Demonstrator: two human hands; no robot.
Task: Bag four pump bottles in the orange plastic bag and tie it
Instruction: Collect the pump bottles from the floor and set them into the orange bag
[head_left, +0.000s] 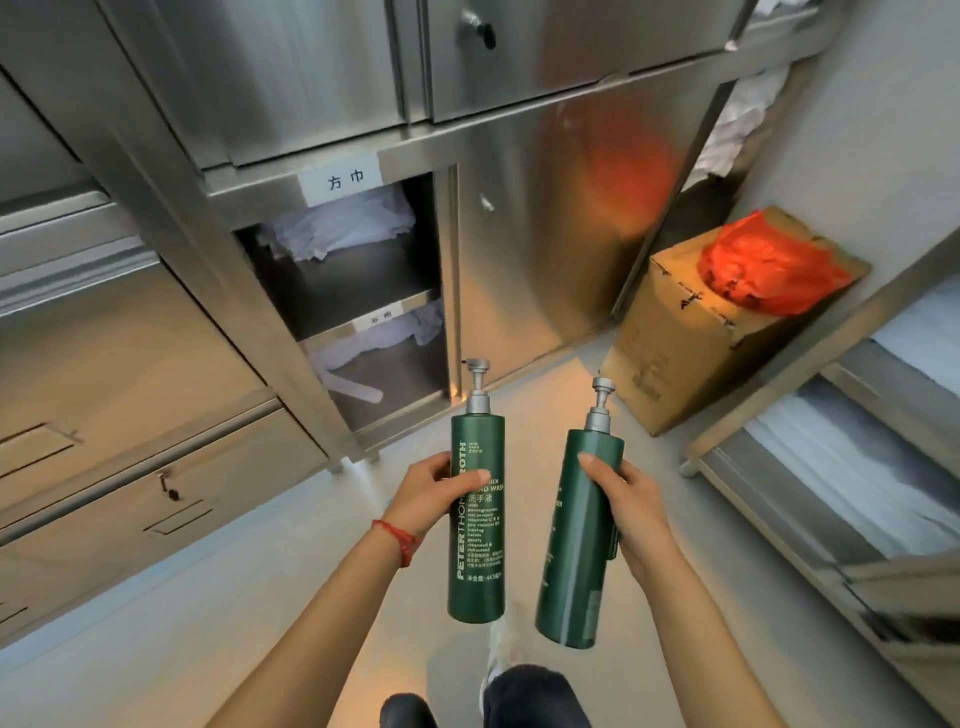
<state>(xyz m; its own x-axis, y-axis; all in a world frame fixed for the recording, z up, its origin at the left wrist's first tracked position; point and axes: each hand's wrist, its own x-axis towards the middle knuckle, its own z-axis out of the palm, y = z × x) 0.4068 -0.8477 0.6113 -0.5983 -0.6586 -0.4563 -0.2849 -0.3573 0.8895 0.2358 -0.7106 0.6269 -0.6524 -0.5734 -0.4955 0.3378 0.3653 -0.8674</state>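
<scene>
My left hand (434, 493) grips a tall green pump bottle (477, 551) around its middle, upright, its white lettering facing me. In my right hand (626, 506) is a second green pump bottle (574, 561), tilted slightly right, silver pump on top. Both bottles are held out in front of me above the floor. The orange plastic bag (769, 267) lies crumpled on top of a cardboard box (691, 338) ahead to the right, well apart from both hands.
A stainless steel cabinet (322, 104) fills the left and back, with open shelves holding white towels (343, 228). A steel rack (831, 467) with folded linen runs along the right. Pale floor (260, 623) lies between them. My knees (519, 696) show at the bottom.
</scene>
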